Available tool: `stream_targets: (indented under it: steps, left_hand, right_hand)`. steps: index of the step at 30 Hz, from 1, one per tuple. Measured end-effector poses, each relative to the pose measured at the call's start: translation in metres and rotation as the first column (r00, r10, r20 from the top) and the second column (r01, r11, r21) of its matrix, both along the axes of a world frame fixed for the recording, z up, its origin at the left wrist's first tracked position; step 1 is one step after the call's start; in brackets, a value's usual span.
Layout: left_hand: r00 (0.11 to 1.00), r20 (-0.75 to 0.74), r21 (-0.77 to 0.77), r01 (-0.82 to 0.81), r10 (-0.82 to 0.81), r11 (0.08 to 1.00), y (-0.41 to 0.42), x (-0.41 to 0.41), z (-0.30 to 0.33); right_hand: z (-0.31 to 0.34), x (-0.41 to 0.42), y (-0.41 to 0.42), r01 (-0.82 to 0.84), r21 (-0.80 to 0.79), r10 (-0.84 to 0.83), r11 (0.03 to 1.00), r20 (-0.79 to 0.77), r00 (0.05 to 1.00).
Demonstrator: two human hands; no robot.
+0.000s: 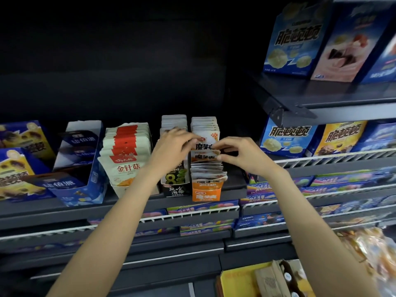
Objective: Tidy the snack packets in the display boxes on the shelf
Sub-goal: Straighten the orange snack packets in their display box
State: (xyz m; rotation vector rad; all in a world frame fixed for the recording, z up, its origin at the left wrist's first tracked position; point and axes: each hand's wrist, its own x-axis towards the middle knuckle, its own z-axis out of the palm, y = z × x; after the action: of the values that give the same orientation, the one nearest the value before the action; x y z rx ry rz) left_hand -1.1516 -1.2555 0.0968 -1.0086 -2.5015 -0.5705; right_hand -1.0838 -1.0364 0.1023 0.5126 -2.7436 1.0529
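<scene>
Shelf: dark grey metal store shelf (pixel 137 205) with a black back wall, other shelves above and below it.
Display box in hand: narrow orange and white cardboard display box (pixel 206 194), standing at the shelf's front edge, its long axis running from the front edge back toward the wall.
Packets: orange and white foil snack packets (pixel 205 144) stand in a row along that axis; the back ones are upright, the front ones lean forward and lie lower, so the row is not even.
Left hand: left hand (pixel 171 150) comes from the left side, fingers curled, thumb and fingertips touching the left edge of a packet in the middle of the row; it crosses in front of the black display box with green print (pixel 175 185) just beside.
Right hand: right hand (pixel 242 156) comes from the right side, partly closed, fingertips pinching the right edge of the same packets.
Which is nearer: both hands are at the row, one at each side; neither is clearly nearer.
Neighbour: cream and red mushroom packets in a pale box (pixel 124 155), further left, not touched.
Next move, my judgement: the hands must press or pull along the row's axis, to set the leaning front packets upright.
</scene>
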Motion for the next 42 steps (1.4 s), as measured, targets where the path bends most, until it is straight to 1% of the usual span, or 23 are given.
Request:
stream_targets:
  steps: [3,7,10,12,14,17,20,22,24,26,28,30,32,34,36,38,42]
  left_hand:
    - [0.993,0.108,0.03,0.052,-0.055,0.998,-0.011,0.017,0.008]
    - [0.984,0.149,0.137,0.075,-0.096,0.988,-0.018,0.032,0.011]
    - [0.991,0.11,0.175,0.056,-0.076,0.983,-0.015,0.036,0.005]
    - [0.996,0.055,0.216,0.051,-0.064,0.975,-0.012,0.037,0.003]
    - [0.996,0.066,0.274,0.04,-0.06,0.961,-0.01,0.035,0.004]
    - [0.979,0.199,0.301,-0.022,-0.04,0.953,-0.006,0.028,0.007]
    - [0.938,0.339,0.314,-0.045,-0.068,0.948,0.002,0.023,0.006]
    - [0.905,0.412,0.368,-0.058,-0.107,0.928,0.006,0.022,0.004]
    - [0.857,0.492,0.46,-0.105,-0.155,0.882,0.008,0.021,0.003]
    - [0.803,0.561,0.501,-0.137,-0.2,0.855,0.01,0.021,0.003]
    - [0.78,0.582,0.492,-0.111,-0.231,0.863,0.011,0.02,0.003]
    - [0.759,0.588,0.516,-0.086,-0.279,0.852,0.011,0.019,0.006]
    - [0.736,0.589,0.56,-0.074,-0.333,0.825,0.009,0.018,0.008]
    - [0.733,0.587,0.571,-0.075,-0.343,0.818,0.008,0.017,0.007]
    - [0.744,0.584,0.569,-0.091,-0.324,0.817,0.008,0.017,0.003]
    - [0.748,0.58,0.593,-0.116,-0.323,0.797,0.007,0.018,0.0]
    - [0.711,0.583,0.657,-0.129,-0.393,0.743,0.004,0.022,-0.003]
  right_hand:
    - [-0.005,-0.012,-0.002,0.026,0.034,-0.024,0.999,-0.036,0.999]
    - [-0.009,-0.022,-0.006,0.093,0.018,-0.09,0.996,-0.111,0.99]
    - [-0.011,-0.028,-0.009,0.139,0.054,-0.131,0.989,-0.131,0.983]
    - [-0.009,-0.029,-0.01,0.168,0.032,-0.163,0.985,-0.118,0.98]
    - [-0.003,-0.03,-0.012,0.204,-0.01,-0.204,0.979,-0.065,0.977]
    - [0.003,-0.03,-0.014,0.218,-0.014,-0.218,0.976,-0.014,0.976]
    - [0.004,-0.028,-0.014,0.216,-0.043,-0.215,0.975,0.026,0.976]
    - [0.004,-0.025,-0.014,0.229,-0.093,-0.224,0.969,0.06,0.973]
    - [0.006,-0.019,-0.014,0.242,-0.151,-0.235,0.958,0.064,0.97]
    - [0.012,-0.011,-0.016,0.258,-0.188,-0.265,0.948,-0.014,0.964]
    - [0.021,0.002,-0.02,0.278,-0.205,-0.315,0.938,-0.18,0.932]
    - [0.033,0.013,-0.022,0.288,-0.25,-0.362,0.924,-0.337,0.869]
    - [0.043,0.018,-0.021,0.29,-0.317,-0.402,0.903,-0.388,0.829]
    - [0.047,0.017,-0.019,0.303,-0.379,-0.435,0.874,-0.332,0.837]
    - [0.046,0.013,-0.02,0.301,-0.446,-0.432,0.843,-0.228,0.873]
    - [0.048,0.007,-0.021,0.294,-0.524,-0.419,0.8,-0.136,0.898]
    - [0.062,-0.004,-0.023,0.322,-0.643,-0.409,0.695,0.014,0.912]
